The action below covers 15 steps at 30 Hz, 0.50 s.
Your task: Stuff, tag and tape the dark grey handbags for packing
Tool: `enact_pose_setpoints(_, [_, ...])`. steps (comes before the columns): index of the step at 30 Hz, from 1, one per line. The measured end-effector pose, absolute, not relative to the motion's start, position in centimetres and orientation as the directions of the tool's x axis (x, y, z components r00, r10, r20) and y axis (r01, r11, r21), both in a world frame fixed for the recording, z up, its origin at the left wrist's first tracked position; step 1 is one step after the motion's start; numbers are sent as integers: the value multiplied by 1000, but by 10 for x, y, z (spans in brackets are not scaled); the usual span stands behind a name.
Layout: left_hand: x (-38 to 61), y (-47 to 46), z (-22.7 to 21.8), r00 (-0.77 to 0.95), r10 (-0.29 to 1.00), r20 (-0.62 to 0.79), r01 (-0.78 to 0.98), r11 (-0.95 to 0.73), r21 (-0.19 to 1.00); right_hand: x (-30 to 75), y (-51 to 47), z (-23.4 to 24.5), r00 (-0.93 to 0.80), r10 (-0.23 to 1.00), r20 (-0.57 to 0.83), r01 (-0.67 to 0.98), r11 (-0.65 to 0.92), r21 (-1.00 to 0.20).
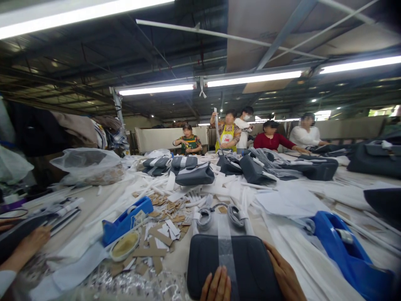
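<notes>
A dark grey handbag (247, 263) lies in front of me at the bottom of the head view. A translucent strip (224, 248) runs across its middle. Its two wrapped strap ends (235, 215) rest on a pale padded piece just behind it. The fingers of my left hand (216, 285) lie flat on the strip at the bag's near side, and the palm is cut off by the frame. Along the bag's right side my right hand (282, 267) grips the edge, its thumb hidden.
Blue tape dispensers (127, 219) (347, 251) stand left and right. Cardboard scraps (156, 242) and a small round dish (124, 246) lie at left. Another person's hand (33, 244) holds a dark piece at far left. More bags (194, 173) lie ahead; several people work behind the table.
</notes>
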<state>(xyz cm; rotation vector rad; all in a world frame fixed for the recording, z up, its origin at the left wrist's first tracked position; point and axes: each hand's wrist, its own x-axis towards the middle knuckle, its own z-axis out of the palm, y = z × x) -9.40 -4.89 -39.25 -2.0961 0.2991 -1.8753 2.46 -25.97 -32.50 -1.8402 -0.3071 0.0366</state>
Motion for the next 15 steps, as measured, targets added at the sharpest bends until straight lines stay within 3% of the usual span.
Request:
enact_pose_setpoints(7, [-84, -57, -396, -39, -258, 965, 43, -966, -257, 22, -260, -323, 960, 239, 148, 205, -236, -950])
enact_pose_setpoints(12, [-87, -55, -399, 27, -270, 962, 47, -961, -271, 25, -260, -326, 961, 228, 155, 212, -250, -945])
enact_pose_setpoints(15, [-104, -53, -389, 120, -270, 955, -37, -963, -267, 25, -261, -326, 962, 215, 169, 224, -262, -939])
